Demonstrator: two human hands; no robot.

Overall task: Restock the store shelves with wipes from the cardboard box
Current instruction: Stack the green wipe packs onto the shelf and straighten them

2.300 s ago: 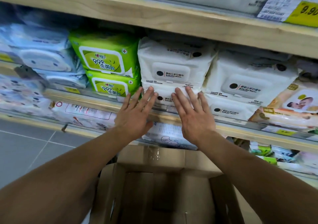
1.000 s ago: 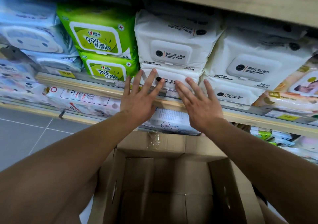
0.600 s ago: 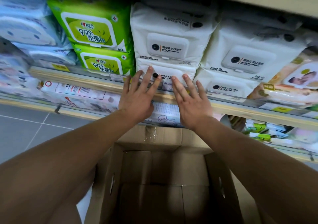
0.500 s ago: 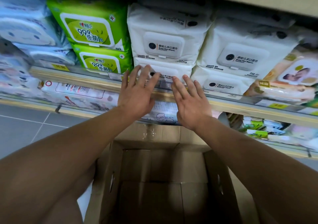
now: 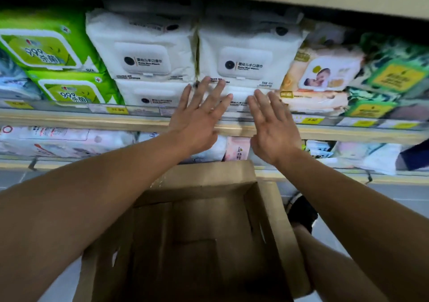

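White soft-plastic wipes packs fill the middle shelf (image 5: 144, 125), stacked two high, each with a rounded rectangular flip lid and a black dot. Left hand (image 5: 197, 125) and right hand (image 5: 275, 132) both flat, fingers straight and spread, gripping nothing. Their fingertips lie against the lower white pack (image 5: 239, 96) at the shelf's front edge; firm pressing or only touching, cannot tell. Directly above it sits the upper white pack (image 5: 246, 55). One stack over to the left: another white pair (image 5: 144, 53), same lid shape.

Neighbours: green wipes packs (image 5: 48, 50) toward the shelf's left end, glossy, white-bordered lids. Beige baby-print packs (image 5: 325, 74) just right of the white stack, then dark green leaf-print packs (image 5: 392, 78) toward the right end. Yellow price tags (image 5: 117, 110) sit behind a clear strip along the front lip. Light wood shelf edge; another wood board overhead.

Lower shelf (image 5: 348, 176) holds pale pink and white packs, blurred.

Brown corrugated cardboard box (image 5: 274, 208) is below the forearms, flaps open, interior showing only bare cardboard. Grey tiled floor (image 5: 394, 197) either side. Both forearms cross over the box opening; nothing lies between the hands and the pack.
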